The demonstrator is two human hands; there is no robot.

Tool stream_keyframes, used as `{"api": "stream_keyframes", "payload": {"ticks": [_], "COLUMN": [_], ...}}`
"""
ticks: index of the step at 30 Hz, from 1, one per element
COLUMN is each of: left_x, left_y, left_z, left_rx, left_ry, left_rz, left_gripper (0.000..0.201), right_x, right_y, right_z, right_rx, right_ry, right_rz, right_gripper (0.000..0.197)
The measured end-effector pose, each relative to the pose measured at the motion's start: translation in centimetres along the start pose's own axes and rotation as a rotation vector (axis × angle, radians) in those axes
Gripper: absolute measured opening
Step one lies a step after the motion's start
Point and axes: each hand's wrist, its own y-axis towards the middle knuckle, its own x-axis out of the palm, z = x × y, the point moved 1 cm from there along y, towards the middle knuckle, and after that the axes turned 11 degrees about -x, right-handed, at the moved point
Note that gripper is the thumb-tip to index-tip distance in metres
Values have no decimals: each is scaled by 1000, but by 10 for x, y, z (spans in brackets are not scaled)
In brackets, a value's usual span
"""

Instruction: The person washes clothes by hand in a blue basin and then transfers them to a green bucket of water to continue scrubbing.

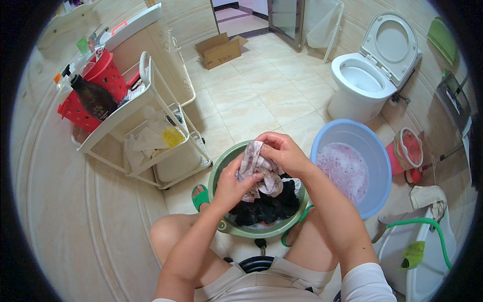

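A wet, crumpled white cloth with dark greyish-purple patches (264, 173) is held up between my hands over a green basin (261, 232). My left hand (234, 183) grips its left side, with the thumb pressed across the front. My right hand (284, 151) pinches the upper part, its fingers curled round the top edge. Beneath the bunched fabric, black wet clothing (269, 205) lies in the basin with a little suds at its lower edge. Whether the light cloth is one garment or several I cannot tell.
Right of the green basin stands a blue basin (383, 171) of pinkish, foamy water. Beyond it are a toilet (359, 75) with its lid up and a pink bucket (397, 158). A white trolley (151, 95) stands left, a cardboard box (221, 53) farther back. A green hose (435, 226) curves at lower right.
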Motion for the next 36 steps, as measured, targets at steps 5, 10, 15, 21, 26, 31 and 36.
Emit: {"api": "stream_keyframes", "payload": {"ticks": [5, 10, 15, 21, 26, 31, 36], "left_x": [-22, -34, -76, -78, -61, -23, -14], "left_y": [8, 6, 11, 12, 17, 18, 30], "left_z": [5, 22, 25, 27, 27, 31, 16], "left_rx": [-145, -135, 25, -45, -72, 68, 88], "left_ry": [-708, -886, -1073, -1035, -748, -110, -35], "left_rz": [15, 23, 123, 112, 123, 105, 187], "left_gripper": [15, 15, 18, 12, 28, 55, 45], "right_x": [-14, -22, -62, -79, -55, -5, 24], "right_y": [2, 5, 1, -5, 2, 14, 15], "right_z": [-6, -2, 13, 6, -5, -16, -13], "right_rx": [-9, -125, 130, -2, -128, -275, -241], "right_ry": [-321, -951, -1125, -963, -685, -520, -134], "right_rz": [-113, -275, -226, -40, 128, -35, -149], "right_gripper": [25, 33, 23, 23, 20, 26, 34]}}
